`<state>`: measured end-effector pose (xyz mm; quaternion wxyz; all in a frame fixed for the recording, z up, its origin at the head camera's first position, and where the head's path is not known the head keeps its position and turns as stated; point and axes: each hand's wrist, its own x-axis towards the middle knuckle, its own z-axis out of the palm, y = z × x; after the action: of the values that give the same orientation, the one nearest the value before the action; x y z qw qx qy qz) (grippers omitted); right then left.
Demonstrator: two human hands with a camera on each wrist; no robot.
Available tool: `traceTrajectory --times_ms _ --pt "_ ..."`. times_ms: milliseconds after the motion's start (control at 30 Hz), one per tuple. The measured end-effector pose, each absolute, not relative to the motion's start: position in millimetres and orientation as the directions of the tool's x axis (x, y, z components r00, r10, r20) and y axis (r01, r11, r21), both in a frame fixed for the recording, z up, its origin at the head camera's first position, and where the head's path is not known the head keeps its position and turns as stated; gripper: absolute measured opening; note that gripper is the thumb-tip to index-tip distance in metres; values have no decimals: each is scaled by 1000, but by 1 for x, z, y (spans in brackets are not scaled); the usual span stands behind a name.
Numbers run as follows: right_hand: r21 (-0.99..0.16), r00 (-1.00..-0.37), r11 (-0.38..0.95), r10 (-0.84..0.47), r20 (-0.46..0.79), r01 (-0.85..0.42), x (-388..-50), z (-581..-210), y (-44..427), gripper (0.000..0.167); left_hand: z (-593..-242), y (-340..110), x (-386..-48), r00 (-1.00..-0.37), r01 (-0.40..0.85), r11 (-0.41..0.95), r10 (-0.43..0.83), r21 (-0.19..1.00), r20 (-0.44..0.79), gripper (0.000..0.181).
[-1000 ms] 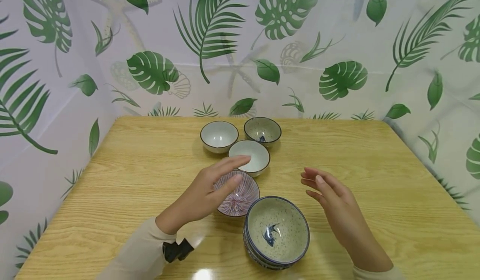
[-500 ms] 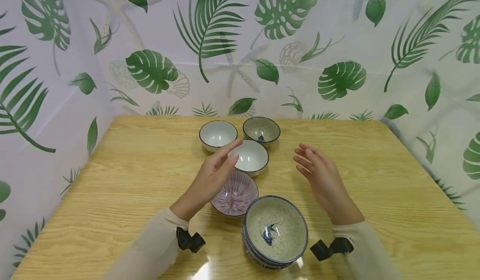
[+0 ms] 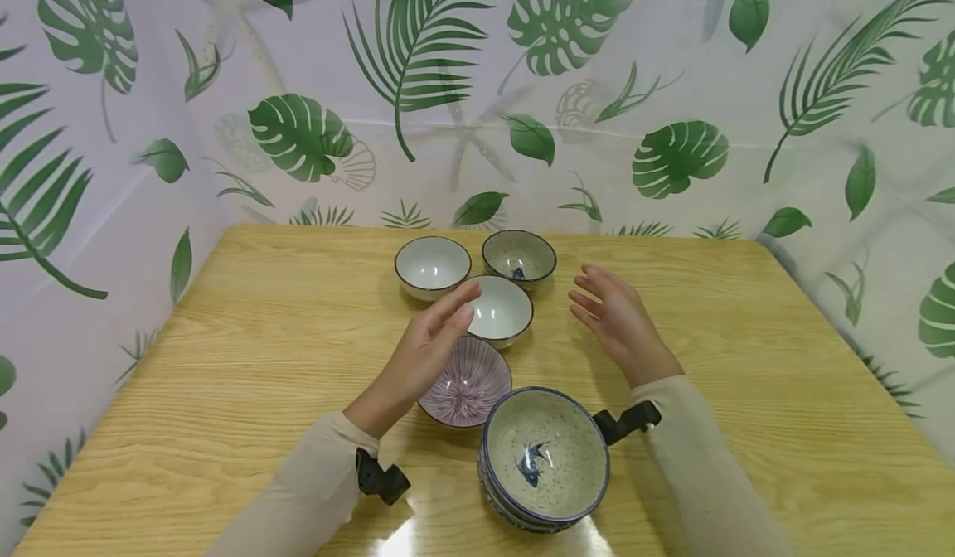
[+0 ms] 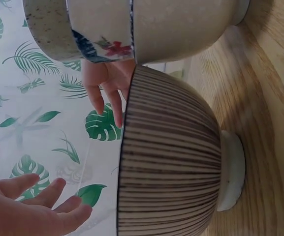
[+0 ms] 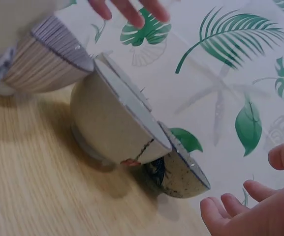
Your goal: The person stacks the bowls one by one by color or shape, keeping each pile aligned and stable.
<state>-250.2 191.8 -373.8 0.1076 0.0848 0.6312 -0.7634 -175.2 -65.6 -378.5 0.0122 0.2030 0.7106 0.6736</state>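
Observation:
Fingers loosely extended, my left hand (image 3: 421, 354) hovers over the left side of a purple-striped bowl (image 3: 468, 387). In the left wrist view a gap shows between this hand (image 4: 31, 204) and the striped bowl (image 4: 171, 152). My right hand (image 3: 619, 325) is in the air right of a white bowl (image 3: 503, 312), holding nothing. Behind that bowl stand another white bowl (image 3: 433, 265) and a speckled bowl (image 3: 520, 254). Nearest me is a larger speckled bowl (image 3: 548, 457) with a blue fish inside, apparently stacked on another; its rim overlaps the striped bowl's edge from this angle.
All the bowls stand on a wood-grain table (image 3: 298, 317). A leaf-patterned cloth (image 3: 567, 159) hangs behind the table and along its sides. Dark wrist-worn devices sit on both sleeves, the right one close beside the large bowl.
My right hand has moved forward and left, bringing its sleeve alongside the large bowl. My left hand has shifted slightly forward, then stayed nearly still. The bowls have kept their places.

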Motion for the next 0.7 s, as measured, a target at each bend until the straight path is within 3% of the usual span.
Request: traceTrajectory --times_ms 200,700 --pt "-945 -942 -47 -103 -318 324 -264 -381 197 58 -378 -65 -174 -913 274 16 317 962 255 46" --pt "-921 -897 67 -210 -390 384 -293 -398 190 60 -383 -66 -174 -908 274 22 337 962 251 47"
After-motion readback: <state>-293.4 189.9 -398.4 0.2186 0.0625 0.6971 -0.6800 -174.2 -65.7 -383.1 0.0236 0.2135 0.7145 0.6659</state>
